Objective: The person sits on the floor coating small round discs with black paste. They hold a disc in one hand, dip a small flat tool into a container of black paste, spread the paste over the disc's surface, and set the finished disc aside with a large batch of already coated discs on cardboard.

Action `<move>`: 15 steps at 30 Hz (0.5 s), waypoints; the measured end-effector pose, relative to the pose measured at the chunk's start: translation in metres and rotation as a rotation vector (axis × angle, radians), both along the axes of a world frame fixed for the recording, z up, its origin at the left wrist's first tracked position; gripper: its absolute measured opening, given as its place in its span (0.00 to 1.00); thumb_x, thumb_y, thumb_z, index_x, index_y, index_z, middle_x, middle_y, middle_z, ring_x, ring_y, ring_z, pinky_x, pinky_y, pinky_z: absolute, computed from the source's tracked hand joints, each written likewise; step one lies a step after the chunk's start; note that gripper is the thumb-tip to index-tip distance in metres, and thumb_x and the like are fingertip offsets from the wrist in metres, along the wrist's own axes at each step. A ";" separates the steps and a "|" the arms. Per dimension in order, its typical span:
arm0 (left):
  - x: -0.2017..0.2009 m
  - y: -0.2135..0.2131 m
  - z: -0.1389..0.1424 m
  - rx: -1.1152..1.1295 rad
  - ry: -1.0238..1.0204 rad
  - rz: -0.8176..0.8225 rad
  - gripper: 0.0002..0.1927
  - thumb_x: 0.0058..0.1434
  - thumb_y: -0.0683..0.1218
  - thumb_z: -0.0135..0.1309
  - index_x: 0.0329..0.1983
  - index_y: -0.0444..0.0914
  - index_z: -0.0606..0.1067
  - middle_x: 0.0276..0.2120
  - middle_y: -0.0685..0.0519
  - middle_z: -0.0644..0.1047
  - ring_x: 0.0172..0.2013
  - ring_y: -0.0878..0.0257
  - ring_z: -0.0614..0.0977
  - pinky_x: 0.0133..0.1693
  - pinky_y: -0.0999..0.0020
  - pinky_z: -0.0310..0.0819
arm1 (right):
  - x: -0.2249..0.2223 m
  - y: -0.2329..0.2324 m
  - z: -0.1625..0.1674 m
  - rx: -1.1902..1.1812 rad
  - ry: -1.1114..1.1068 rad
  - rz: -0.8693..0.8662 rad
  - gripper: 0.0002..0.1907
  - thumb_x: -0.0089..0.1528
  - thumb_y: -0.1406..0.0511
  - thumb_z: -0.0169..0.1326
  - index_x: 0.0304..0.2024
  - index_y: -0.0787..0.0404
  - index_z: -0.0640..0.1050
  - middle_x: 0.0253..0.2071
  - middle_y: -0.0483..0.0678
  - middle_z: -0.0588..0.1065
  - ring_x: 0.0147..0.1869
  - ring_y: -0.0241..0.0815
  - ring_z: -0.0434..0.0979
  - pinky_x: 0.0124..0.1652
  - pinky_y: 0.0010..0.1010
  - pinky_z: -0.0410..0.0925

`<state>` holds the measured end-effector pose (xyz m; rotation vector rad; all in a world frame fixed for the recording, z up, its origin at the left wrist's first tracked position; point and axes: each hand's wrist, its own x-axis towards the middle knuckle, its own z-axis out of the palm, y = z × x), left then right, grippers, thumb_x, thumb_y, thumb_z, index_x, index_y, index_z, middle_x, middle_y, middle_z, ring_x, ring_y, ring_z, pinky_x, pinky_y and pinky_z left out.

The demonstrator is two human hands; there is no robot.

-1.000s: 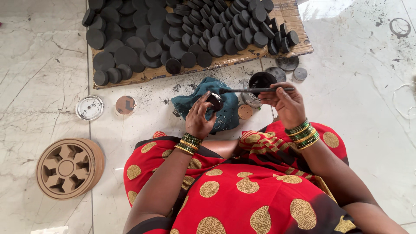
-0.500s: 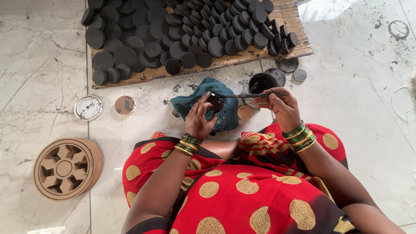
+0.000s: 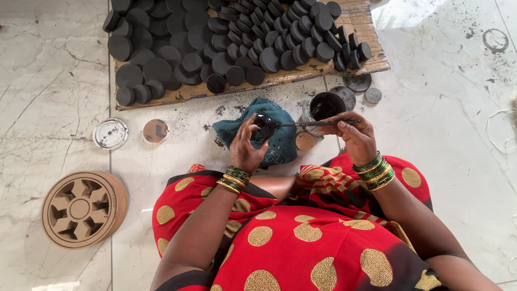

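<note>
Small black disc [image 3: 263,125] gripped in left fingers [image 3: 245,148], right fingers [image 3: 353,134] clasping paintbrush [image 3: 309,124], black paint in cup [image 3: 325,105]

Small black disc [image 3: 264,125] under thin paintbrush [image 3: 307,124], above teal cloth [image 3: 280,143]

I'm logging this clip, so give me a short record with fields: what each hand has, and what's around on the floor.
left hand: holds a small black disc
right hand: holds a thin brush, tip on the disc
under the hands: teal cloth on the marble floor
paint: black-filled jar beside the cloth
behind: cardboard sheet covered with black discs
person's left side: round cut-out wooden piece, metal lid
</note>
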<state>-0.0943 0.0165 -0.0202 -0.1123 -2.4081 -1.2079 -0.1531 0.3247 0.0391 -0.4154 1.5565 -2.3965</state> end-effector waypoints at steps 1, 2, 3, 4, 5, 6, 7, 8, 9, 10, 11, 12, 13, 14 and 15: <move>0.000 0.000 -0.001 -0.004 -0.013 -0.004 0.25 0.49 0.42 0.68 0.46 0.41 0.67 0.67 0.50 0.71 0.61 0.48 0.77 0.54 0.55 0.77 | 0.000 0.000 -0.001 -0.003 -0.004 -0.013 0.10 0.72 0.70 0.48 0.52 0.71 0.74 0.50 0.66 0.78 0.55 0.58 0.82 0.56 0.46 0.75; 0.000 0.000 -0.001 -0.008 -0.027 -0.007 0.25 0.49 0.42 0.68 0.46 0.41 0.67 0.67 0.50 0.71 0.61 0.48 0.77 0.53 0.55 0.77 | 0.000 0.000 -0.002 0.001 0.006 0.001 0.10 0.72 0.70 0.48 0.52 0.71 0.74 0.50 0.66 0.78 0.55 0.58 0.82 0.56 0.46 0.75; 0.000 0.000 -0.002 -0.016 -0.014 -0.010 0.25 0.49 0.42 0.68 0.46 0.41 0.67 0.67 0.50 0.71 0.61 0.48 0.77 0.54 0.55 0.77 | 0.000 0.000 -0.002 0.004 0.016 0.015 0.10 0.72 0.70 0.48 0.52 0.71 0.74 0.50 0.65 0.78 0.55 0.58 0.82 0.56 0.46 0.75; 0.001 0.000 -0.003 -0.024 -0.001 -0.013 0.25 0.50 0.42 0.68 0.46 0.42 0.67 0.67 0.50 0.71 0.61 0.48 0.77 0.54 0.56 0.77 | 0.000 0.000 -0.003 0.007 0.026 0.029 0.10 0.72 0.70 0.48 0.52 0.71 0.74 0.50 0.65 0.78 0.55 0.58 0.82 0.56 0.45 0.75; 0.000 0.000 -0.002 -0.031 0.011 -0.016 0.25 0.50 0.42 0.68 0.46 0.42 0.68 0.67 0.50 0.71 0.62 0.48 0.77 0.55 0.56 0.76 | 0.000 0.000 -0.003 0.017 0.024 0.029 0.10 0.72 0.70 0.48 0.52 0.71 0.74 0.50 0.65 0.78 0.55 0.58 0.82 0.56 0.45 0.75; 0.001 -0.001 -0.003 -0.047 0.019 -0.020 0.25 0.50 0.42 0.68 0.46 0.42 0.68 0.67 0.50 0.71 0.62 0.48 0.76 0.56 0.56 0.76 | 0.000 0.000 -0.003 0.025 0.022 0.029 0.10 0.72 0.70 0.48 0.52 0.71 0.75 0.49 0.65 0.79 0.55 0.58 0.82 0.56 0.45 0.75; 0.001 -0.001 -0.003 -0.064 0.026 -0.024 0.24 0.50 0.41 0.67 0.46 0.42 0.68 0.67 0.50 0.70 0.63 0.48 0.76 0.56 0.56 0.75 | 0.000 -0.001 -0.002 0.034 0.020 0.030 0.11 0.72 0.70 0.47 0.52 0.71 0.75 0.48 0.65 0.79 0.54 0.58 0.83 0.56 0.45 0.75; 0.001 -0.001 -0.004 -0.080 0.033 -0.029 0.24 0.50 0.41 0.67 0.46 0.42 0.68 0.67 0.50 0.70 0.63 0.48 0.76 0.57 0.55 0.75 | -0.001 -0.001 -0.002 0.003 0.011 0.010 0.10 0.72 0.69 0.47 0.52 0.71 0.75 0.49 0.65 0.79 0.54 0.58 0.83 0.56 0.45 0.75; 0.001 -0.001 -0.004 -0.111 0.070 -0.039 0.24 0.51 0.41 0.67 0.47 0.42 0.67 0.67 0.51 0.70 0.63 0.49 0.75 0.58 0.55 0.74 | -0.001 -0.001 -0.001 -0.027 0.002 -0.010 0.10 0.72 0.69 0.47 0.52 0.70 0.74 0.49 0.64 0.79 0.55 0.58 0.83 0.55 0.45 0.76; 0.001 -0.001 -0.004 -0.142 0.108 -0.051 0.24 0.52 0.41 0.67 0.47 0.43 0.67 0.67 0.51 0.70 0.64 0.49 0.75 0.59 0.56 0.74 | -0.002 -0.001 0.000 -0.057 -0.007 -0.031 0.10 0.73 0.69 0.46 0.52 0.69 0.74 0.49 0.63 0.79 0.55 0.57 0.83 0.55 0.46 0.76; 0.000 0.000 -0.004 -0.172 0.147 -0.063 0.23 0.53 0.41 0.66 0.48 0.43 0.67 0.67 0.52 0.70 0.64 0.49 0.75 0.60 0.56 0.74 | -0.003 -0.001 0.001 -0.042 0.004 -0.024 0.10 0.73 0.69 0.47 0.52 0.70 0.74 0.49 0.64 0.79 0.55 0.57 0.82 0.55 0.46 0.76; 0.001 0.001 -0.004 -0.181 0.141 -0.083 0.23 0.53 0.41 0.66 0.48 0.43 0.68 0.67 0.52 0.70 0.64 0.49 0.75 0.59 0.56 0.74 | -0.003 -0.001 0.001 -0.027 0.016 -0.018 0.10 0.73 0.69 0.47 0.53 0.70 0.74 0.49 0.64 0.79 0.55 0.56 0.82 0.55 0.45 0.76; 0.002 0.002 -0.005 -0.190 0.134 -0.101 0.23 0.52 0.40 0.66 0.48 0.43 0.68 0.67 0.52 0.71 0.64 0.49 0.75 0.58 0.56 0.75 | -0.003 -0.002 0.002 -0.012 0.028 -0.011 0.10 0.73 0.69 0.47 0.53 0.70 0.74 0.49 0.64 0.79 0.54 0.56 0.82 0.55 0.45 0.76; 0.002 0.002 -0.005 -0.199 0.126 -0.119 0.23 0.52 0.40 0.65 0.48 0.43 0.68 0.67 0.52 0.71 0.64 0.49 0.75 0.56 0.56 0.75 | -0.003 -0.002 0.002 -0.009 0.026 -0.007 0.10 0.73 0.69 0.47 0.52 0.70 0.74 0.49 0.64 0.79 0.54 0.56 0.82 0.55 0.45 0.76; 0.003 0.003 -0.005 -0.199 0.121 -0.115 0.23 0.52 0.40 0.66 0.48 0.43 0.68 0.67 0.52 0.71 0.64 0.49 0.75 0.56 0.56 0.75 | -0.002 -0.002 0.002 -0.005 0.024 -0.003 0.10 0.73 0.69 0.47 0.52 0.70 0.74 0.49 0.64 0.79 0.54 0.56 0.83 0.54 0.45 0.76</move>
